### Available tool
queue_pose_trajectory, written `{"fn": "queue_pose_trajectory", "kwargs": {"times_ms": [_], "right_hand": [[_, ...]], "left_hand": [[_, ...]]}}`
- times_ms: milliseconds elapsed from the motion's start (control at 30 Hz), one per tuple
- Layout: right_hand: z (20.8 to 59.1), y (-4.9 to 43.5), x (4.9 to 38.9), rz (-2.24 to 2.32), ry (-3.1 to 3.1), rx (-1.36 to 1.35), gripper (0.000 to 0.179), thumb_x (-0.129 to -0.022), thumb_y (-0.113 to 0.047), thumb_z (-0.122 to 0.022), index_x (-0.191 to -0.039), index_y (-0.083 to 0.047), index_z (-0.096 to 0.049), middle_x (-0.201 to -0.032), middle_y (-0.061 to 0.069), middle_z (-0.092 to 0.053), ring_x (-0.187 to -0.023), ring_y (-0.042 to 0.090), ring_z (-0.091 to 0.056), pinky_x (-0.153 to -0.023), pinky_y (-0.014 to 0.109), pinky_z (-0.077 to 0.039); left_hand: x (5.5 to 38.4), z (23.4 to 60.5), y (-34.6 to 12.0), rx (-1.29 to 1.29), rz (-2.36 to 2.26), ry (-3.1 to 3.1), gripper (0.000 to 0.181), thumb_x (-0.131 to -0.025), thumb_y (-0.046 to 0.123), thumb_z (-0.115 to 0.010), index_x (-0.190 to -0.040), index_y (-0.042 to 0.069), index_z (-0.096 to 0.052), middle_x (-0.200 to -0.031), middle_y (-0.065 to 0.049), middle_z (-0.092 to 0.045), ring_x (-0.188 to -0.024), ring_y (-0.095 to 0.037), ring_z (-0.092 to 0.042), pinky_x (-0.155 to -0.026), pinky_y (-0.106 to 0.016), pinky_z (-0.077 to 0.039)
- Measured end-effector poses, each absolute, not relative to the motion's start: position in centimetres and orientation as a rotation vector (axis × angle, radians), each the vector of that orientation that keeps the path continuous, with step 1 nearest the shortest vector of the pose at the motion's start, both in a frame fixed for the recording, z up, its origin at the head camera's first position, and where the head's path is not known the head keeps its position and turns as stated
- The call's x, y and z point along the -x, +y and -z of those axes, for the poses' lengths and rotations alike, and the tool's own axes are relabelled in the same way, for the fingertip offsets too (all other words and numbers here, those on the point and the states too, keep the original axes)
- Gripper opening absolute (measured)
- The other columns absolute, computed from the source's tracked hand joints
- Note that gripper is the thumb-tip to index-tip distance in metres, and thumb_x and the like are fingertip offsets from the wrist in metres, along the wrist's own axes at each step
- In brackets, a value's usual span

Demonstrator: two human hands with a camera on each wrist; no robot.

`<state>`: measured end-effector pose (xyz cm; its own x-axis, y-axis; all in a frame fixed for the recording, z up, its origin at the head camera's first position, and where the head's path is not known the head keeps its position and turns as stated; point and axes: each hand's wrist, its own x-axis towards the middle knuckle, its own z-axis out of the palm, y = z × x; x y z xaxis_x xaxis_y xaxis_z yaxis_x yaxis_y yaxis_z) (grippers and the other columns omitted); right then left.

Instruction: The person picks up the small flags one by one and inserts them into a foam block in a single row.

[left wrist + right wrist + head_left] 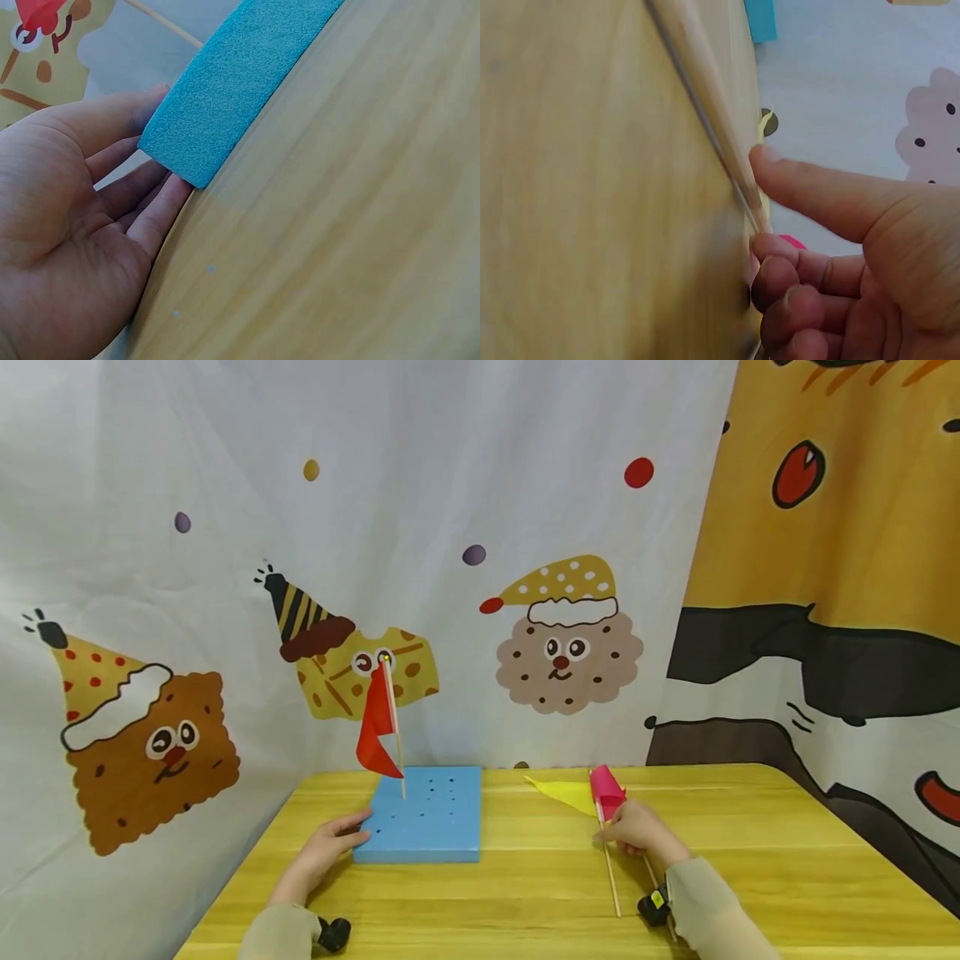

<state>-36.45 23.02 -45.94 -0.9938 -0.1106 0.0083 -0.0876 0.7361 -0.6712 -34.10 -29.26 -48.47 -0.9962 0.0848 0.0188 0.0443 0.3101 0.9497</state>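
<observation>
A blue foam block (442, 842) with several small holes on top lies on the table. A red flag (377, 727) on a thin wooden stick stands upright in it. My left hand (324, 852) rests at the block's left side, fingers extended against its edge; the left wrist view shows the thumb by the block's upper edge (225, 97). On the right, my right hand (641, 828) pinches the wooden stick (716, 105) of a pink flag (606, 787) between thumb and fingers, low over the table. A yellow flag (564, 792) lies beside and partly behind the pink one.
The wooden table (525, 893) reaches back to a hanging cloth (420, 468) printed with cartoon biscuits and cheese. A second stick (651, 870) runs under the right wrist. Dark wrist devices (334, 935) sit at both cuffs.
</observation>
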Motion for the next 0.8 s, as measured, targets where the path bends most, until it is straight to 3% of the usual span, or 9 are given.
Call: {"fn": "queue_pose_trajectory", "kwargs": {"times_ms": [467,800], "right_hand": [[45.7,21.8,35.9,1.082,2.913,0.142,0.031,-0.069,-0.007,-0.073,-0.046,-0.009,-0.052,-0.041,-0.004,-0.041,-0.035,0.007,-0.032,-0.035,0.019,-0.029],[45.3,21.7,35.4,1.205,2.855,0.005,0.019,-0.071,-0.004,-0.069,-0.057,-0.003,-0.056,-0.048,0.007,-0.054,-0.037,0.016,-0.054,-0.038,0.030,-0.049]], "left_hand": [[33.9,48.6,-29.3,-0.120,-1.833,2.489,0.054,-0.094,0.019,-0.066,-0.141,-0.002,-0.048,-0.147,-0.024,-0.039,-0.134,-0.042,-0.035,-0.108,-0.056,-0.030],[33.9,48.6,-29.4,-0.141,-1.810,2.514,0.056,-0.094,0.023,-0.066,-0.141,-0.002,-0.048,-0.146,-0.026,-0.039,-0.133,-0.042,-0.037,-0.108,-0.058,-0.028]]}}
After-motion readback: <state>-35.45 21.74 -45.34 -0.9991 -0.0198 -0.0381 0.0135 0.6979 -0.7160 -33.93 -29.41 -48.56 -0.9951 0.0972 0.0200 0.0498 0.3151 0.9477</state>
